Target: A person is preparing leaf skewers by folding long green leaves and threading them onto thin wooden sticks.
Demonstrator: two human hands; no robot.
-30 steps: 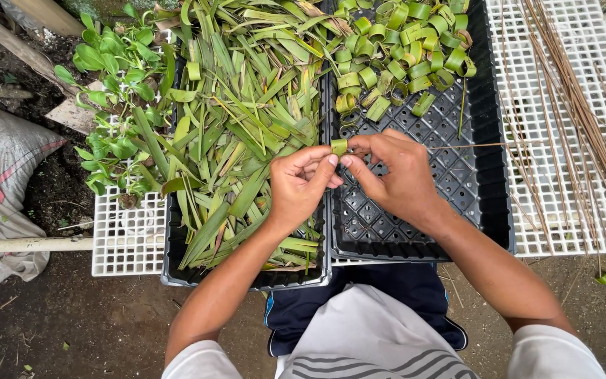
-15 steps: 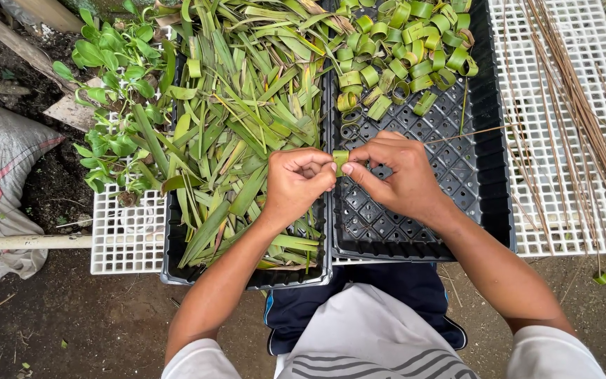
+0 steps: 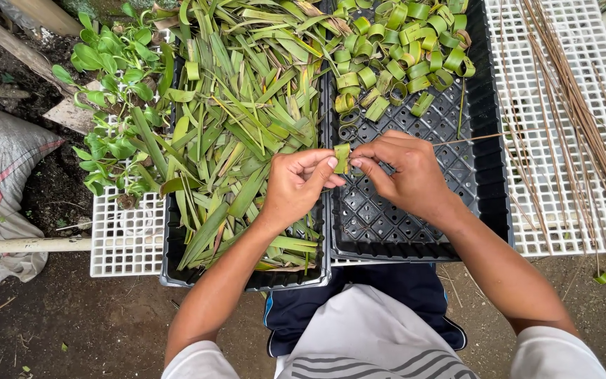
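Two trays: you have black trays side by side on a white grid bench (image 3: 562, 210); the left tray (image 3: 177, 277) is heaped with loose leaf strips (image 3: 247, 133), the right tray (image 3: 471, 175) has leaf rings (image 3: 401, 49) piled at its far end.
Seedlings: small green plants (image 3: 113, 105) stand just left of the strips, well clear of your hands.
Sticks: thin brown sticks (image 3: 583, 119) lie along the bench at right.
Left hand (image 3: 296, 186): fingers pinched narrow on the folded leaf (image 3: 342, 157), held over the seam between the trays.
Right hand (image 3: 405, 175): fingertips closed on the same leaf, a thin stick (image 3: 471, 138) running out to the right from it.
Grip tip: keep the fold pinched tight and the stick square to it.
Obstacles: nothing crowds your hands.
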